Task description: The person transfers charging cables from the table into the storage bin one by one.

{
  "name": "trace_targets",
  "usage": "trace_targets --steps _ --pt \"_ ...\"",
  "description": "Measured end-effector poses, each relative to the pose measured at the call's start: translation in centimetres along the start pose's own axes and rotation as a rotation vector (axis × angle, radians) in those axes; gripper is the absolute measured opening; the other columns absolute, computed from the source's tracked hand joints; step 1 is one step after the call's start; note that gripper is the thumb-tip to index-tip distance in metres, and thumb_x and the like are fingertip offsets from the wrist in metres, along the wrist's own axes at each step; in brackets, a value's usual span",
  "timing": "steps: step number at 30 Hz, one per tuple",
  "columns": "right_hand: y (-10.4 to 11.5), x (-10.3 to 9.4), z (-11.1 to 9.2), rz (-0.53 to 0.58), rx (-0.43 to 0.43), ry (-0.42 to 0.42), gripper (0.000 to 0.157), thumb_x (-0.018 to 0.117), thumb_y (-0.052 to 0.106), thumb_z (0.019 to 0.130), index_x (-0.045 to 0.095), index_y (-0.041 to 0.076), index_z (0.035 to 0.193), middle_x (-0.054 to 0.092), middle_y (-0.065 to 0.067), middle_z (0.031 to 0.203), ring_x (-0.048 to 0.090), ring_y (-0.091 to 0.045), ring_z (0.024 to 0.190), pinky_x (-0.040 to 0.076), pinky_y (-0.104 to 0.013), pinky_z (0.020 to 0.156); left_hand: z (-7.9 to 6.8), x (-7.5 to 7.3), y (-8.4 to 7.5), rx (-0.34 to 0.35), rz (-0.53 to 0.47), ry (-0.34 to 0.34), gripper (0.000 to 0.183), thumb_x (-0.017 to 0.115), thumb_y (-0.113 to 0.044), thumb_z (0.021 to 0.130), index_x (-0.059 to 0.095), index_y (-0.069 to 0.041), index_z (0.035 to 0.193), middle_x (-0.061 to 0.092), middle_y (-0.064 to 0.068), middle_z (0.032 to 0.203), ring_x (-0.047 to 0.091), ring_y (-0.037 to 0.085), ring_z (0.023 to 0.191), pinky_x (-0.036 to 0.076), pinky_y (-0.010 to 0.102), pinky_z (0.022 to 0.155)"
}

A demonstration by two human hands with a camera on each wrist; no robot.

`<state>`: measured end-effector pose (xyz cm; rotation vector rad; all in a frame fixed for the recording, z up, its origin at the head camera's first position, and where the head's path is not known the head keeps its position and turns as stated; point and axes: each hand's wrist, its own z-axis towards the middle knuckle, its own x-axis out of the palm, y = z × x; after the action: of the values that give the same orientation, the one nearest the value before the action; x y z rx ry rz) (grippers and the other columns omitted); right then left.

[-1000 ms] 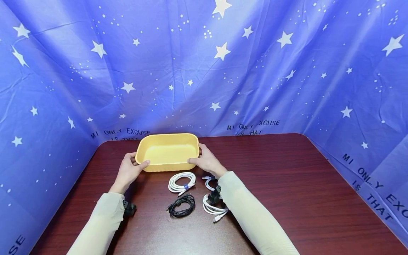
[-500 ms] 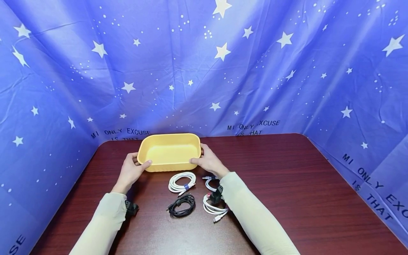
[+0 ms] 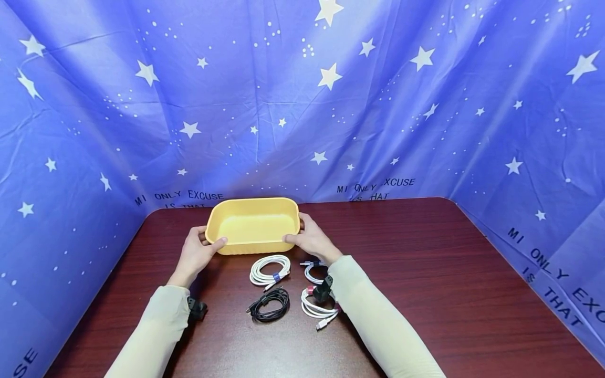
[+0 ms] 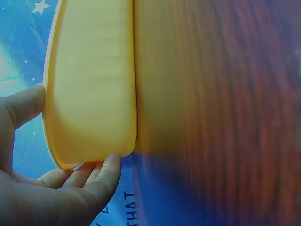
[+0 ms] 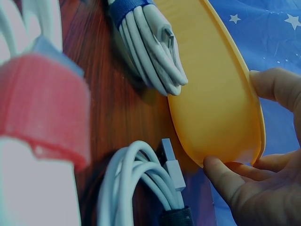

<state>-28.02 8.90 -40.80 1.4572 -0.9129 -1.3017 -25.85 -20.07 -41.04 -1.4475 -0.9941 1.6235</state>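
A yellow plastic bin (image 3: 252, 247) with rounded corners stands at the back of the table. At its left end my left hand (image 3: 195, 254) grips it, the thumb on the near rim and the fingers against the end wall. My right hand (image 3: 314, 241) grips the opposite end in the same way. In the left wrist view, the bin's side wall (image 4: 94, 80) reaches down to the tabletop. Nearest the bin's front lies a coiled white cable (image 3: 255, 274) with a blue strap. In the right wrist view, another white cable (image 5: 123, 183) with a dark strap shows its USB plug.
In front of the blue-strapped coil lies a coiled black cable (image 3: 270, 316). To its right is a white cable (image 3: 317, 313) with a red strap, partly hidden by my right wrist camera (image 3: 323, 290). A blue star-patterned curtain (image 3: 283, 105) hangs behind the table (image 3: 402, 262).
The bin has shifted slightly to the right, both hands moving along with it. More of the red strap shows beside my right wrist. The cables have stayed put.
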Motion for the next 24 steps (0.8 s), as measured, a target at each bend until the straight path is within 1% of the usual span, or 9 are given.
trace_targets --steps 5,14,16,19,20,24 --pt "-0.18 -0.14 0.06 0.008 -0.003 0.002 0.082 0.074 0.003 0.076 0.028 0.0 0.144 0.052 -0.02 0.127 0.059 -0.028 0.107 0.051 -0.033 0.087 0.04 0.15 -0.04 -0.005 -0.007 -0.007 0.067 0.072 -0.019 0.086 0.034 0.008 0.134 0.052 0.026 0.12 0.059 0.032 0.106 0.046 0.012 0.069" --pt "-0.4 -0.4 0.0 0.011 -0.017 0.0 0.082 0.073 0.003 0.077 0.027 -0.002 0.144 0.051 -0.021 0.127 0.059 -0.028 0.106 0.051 -0.032 0.087 -0.11 0.42 -0.22 0.001 -0.029 -0.001 0.068 0.073 -0.018 0.085 0.033 0.009 0.133 0.052 0.027 0.119 0.059 0.034 0.107 0.047 0.013 0.071" --pt "-0.37 -0.45 -0.08 0.014 -0.021 0.001 0.081 0.073 0.003 0.078 0.027 -0.002 0.145 0.051 -0.023 0.127 0.059 -0.029 0.107 0.051 -0.032 0.087 -0.1 0.45 -0.22 -0.001 -0.029 0.0 0.067 0.073 -0.018 0.085 0.033 0.009 0.133 0.052 0.027 0.119 0.059 0.034 0.107 0.048 0.014 0.071" --pt "-0.24 -0.65 -0.22 0.031 -0.021 0.024 0.082 0.072 0.002 0.078 0.025 -0.005 0.145 0.051 -0.026 0.126 0.058 -0.031 0.108 0.051 -0.033 0.087 -0.1 0.5 -0.2 -0.007 -0.029 0.005 0.068 0.073 -0.018 0.085 0.033 0.009 0.133 0.052 0.027 0.121 0.058 0.034 0.109 0.048 0.014 0.072" --pt "0.25 -0.76 -0.59 0.034 -0.022 0.033 0.082 0.072 0.002 0.079 0.024 -0.006 0.145 0.051 -0.027 0.126 0.058 -0.032 0.108 0.051 -0.033 0.087 -0.1 0.53 -0.21 -0.008 -0.031 0.007 0.068 0.073 -0.018 0.085 0.033 0.009 0.133 0.052 0.027 0.122 0.058 0.034 0.109 0.048 0.015 0.072" --pt "0.19 -0.9 -0.66 0.037 -0.025 0.029 0.081 0.071 0.001 0.078 0.025 -0.005 0.145 0.052 -0.026 0.124 0.058 -0.03 0.106 0.051 -0.033 0.086 -0.04 0.68 -0.21 -0.006 -0.044 0.011 0.069 0.073 -0.018 0.085 0.033 0.009 0.133 0.052 0.027 0.123 0.058 0.034 0.11 0.048 0.015 0.074"
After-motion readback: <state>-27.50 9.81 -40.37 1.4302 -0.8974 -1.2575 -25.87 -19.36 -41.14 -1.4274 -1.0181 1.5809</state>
